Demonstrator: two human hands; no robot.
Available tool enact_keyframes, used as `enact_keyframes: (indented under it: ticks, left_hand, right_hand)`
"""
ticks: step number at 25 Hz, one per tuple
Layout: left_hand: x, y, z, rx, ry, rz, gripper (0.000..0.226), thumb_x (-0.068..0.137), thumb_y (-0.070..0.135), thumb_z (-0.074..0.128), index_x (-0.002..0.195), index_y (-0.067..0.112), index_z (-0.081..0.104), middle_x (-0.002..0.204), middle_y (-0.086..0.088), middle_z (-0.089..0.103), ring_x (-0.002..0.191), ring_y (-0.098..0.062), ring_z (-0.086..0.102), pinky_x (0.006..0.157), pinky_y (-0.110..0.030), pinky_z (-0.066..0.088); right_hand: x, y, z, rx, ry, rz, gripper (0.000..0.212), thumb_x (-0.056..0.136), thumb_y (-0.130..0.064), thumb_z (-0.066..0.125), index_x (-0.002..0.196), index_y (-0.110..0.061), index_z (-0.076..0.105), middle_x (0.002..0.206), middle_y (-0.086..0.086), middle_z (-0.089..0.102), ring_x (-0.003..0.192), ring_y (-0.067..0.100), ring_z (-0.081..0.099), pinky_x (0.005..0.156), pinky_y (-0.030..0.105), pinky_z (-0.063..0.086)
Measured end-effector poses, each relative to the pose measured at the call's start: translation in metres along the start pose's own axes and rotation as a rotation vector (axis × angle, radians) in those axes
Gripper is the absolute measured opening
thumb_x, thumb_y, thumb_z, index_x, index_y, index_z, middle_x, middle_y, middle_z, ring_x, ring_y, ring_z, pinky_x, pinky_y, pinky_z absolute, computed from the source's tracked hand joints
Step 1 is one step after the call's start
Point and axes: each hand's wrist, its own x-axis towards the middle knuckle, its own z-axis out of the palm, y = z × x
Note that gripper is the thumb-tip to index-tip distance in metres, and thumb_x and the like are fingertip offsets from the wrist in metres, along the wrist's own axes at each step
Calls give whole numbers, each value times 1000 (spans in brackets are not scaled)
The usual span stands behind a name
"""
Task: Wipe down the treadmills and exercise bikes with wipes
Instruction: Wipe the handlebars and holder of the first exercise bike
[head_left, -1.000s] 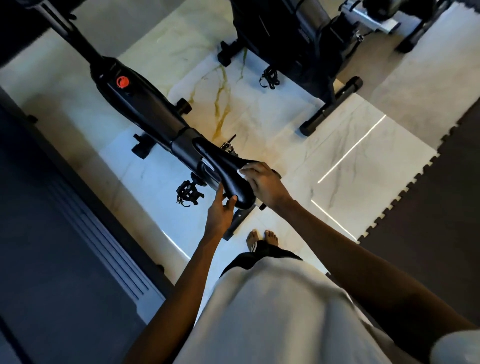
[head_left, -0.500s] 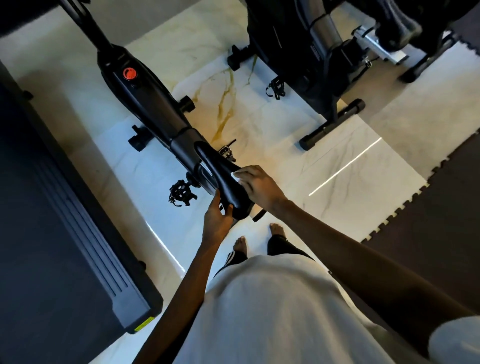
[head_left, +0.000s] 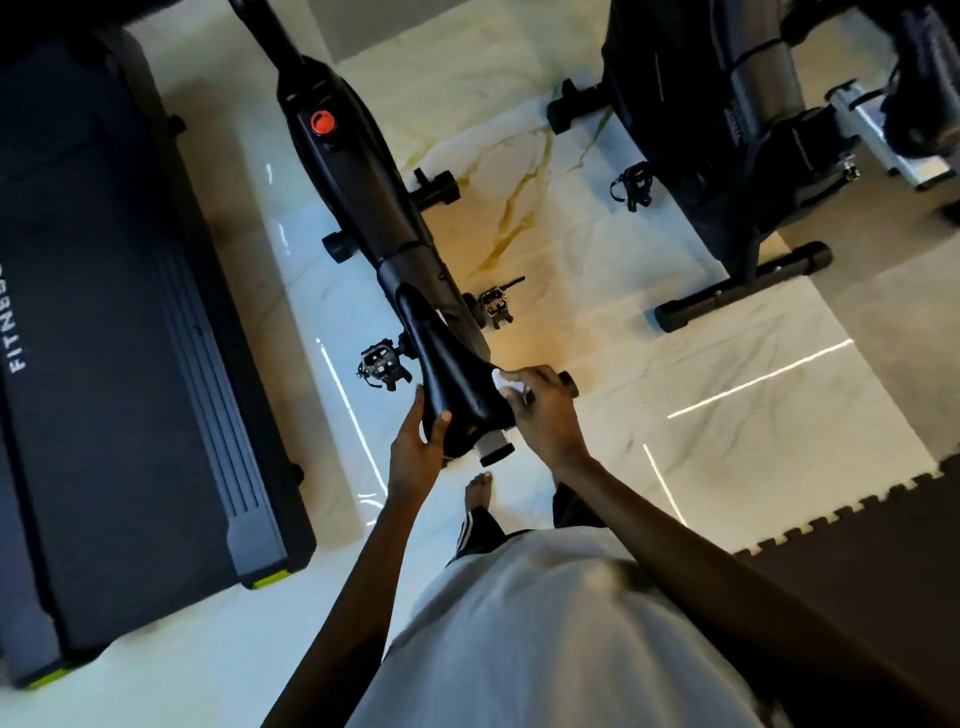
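A black exercise bike (head_left: 358, 192) with a red knob stands in front of me, its black saddle (head_left: 449, 374) pointing away. My left hand (head_left: 418, 441) grips the saddle's rear left edge, thumb on top. My right hand (head_left: 540, 410) holds a small white wipe (head_left: 503, 383) against the saddle's right side, fingers curled round it. A dark treadmill (head_left: 114, 332) lies to the left.
A second black exercise bike (head_left: 727, 135) stands at the upper right, its base bar on the marble floor (head_left: 623, 291). Dark foam mat tiles (head_left: 883, 545) cover the lower right. My bare feet are just behind the saddle.
The view has swung so the treadmill and both bikes sit more upright in frame. My right hand with the wipe has slid along the saddle's right side; my left hand keeps its grip.
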Motion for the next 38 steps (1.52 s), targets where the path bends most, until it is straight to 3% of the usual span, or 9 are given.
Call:
enact_keyframes:
  ticks: [2,7,11,13,16,21,24,29,38]
  left_hand:
    - [0,-1,3,-25,28,-25,63,102,42,52,159,30,27,150,-5,51,117,-21,62,80,-7,50]
    - [-8,-2,13,-135,110,-87,61,100,42,58,156,31,36,147,-1,55,128,-19,59,101,-24,51]
    - [-18,-2,18,-201,173,-177,53,102,41,56,152,29,43,140,4,60,115,-7,62,81,-4,46]
    - [-24,-4,17,-242,201,-193,46,104,32,54,149,23,49,139,4,61,117,-7,60,91,-9,47]
    - [-30,-11,10,-350,196,-242,37,106,20,51,142,20,57,135,0,65,121,-12,59,104,-31,44]
    - [-23,-11,-2,-293,163,-212,32,104,26,55,134,19,65,121,6,72,109,-1,66,92,-19,47]
    - [-13,-4,4,-181,145,-187,40,102,39,56,138,22,61,118,4,72,102,-2,68,74,-8,46]
    - [-19,1,23,-130,144,-167,62,103,45,52,156,18,35,143,-2,58,128,-22,56,92,-23,42]
    - [-18,3,35,-170,178,-216,61,107,41,40,161,20,20,163,-1,31,147,-18,34,106,-18,25]
  right_hand:
    - [8,2,-1,33,-25,33,22,99,-16,59,120,-11,65,115,4,55,95,20,58,82,23,45]
    - [-16,28,-13,-26,-156,-215,21,100,-13,56,120,-11,63,118,4,50,107,25,55,85,26,45]
    - [-18,38,-17,-148,-218,-482,28,96,-7,59,122,-8,68,117,6,57,114,23,52,100,33,46]
    - [-12,31,-10,-197,-284,-662,34,90,1,65,123,-8,69,114,6,59,111,23,52,99,30,46]
    - [0,5,15,-251,-341,-573,41,85,1,71,124,-12,69,119,1,60,115,21,53,98,33,51]
    - [7,2,1,-343,-377,-633,42,88,0,68,128,-13,67,121,3,60,115,21,50,100,29,45]
    - [14,5,-23,-259,-281,-478,28,97,-8,62,124,-13,70,118,2,62,112,19,51,99,24,43]
    - [43,-9,-10,-175,-218,-291,28,102,-16,57,127,-18,69,117,-2,62,110,16,58,93,22,48]
    - [57,2,-19,-278,-445,-685,33,96,-6,65,128,-13,68,121,6,63,116,22,53,100,28,46]
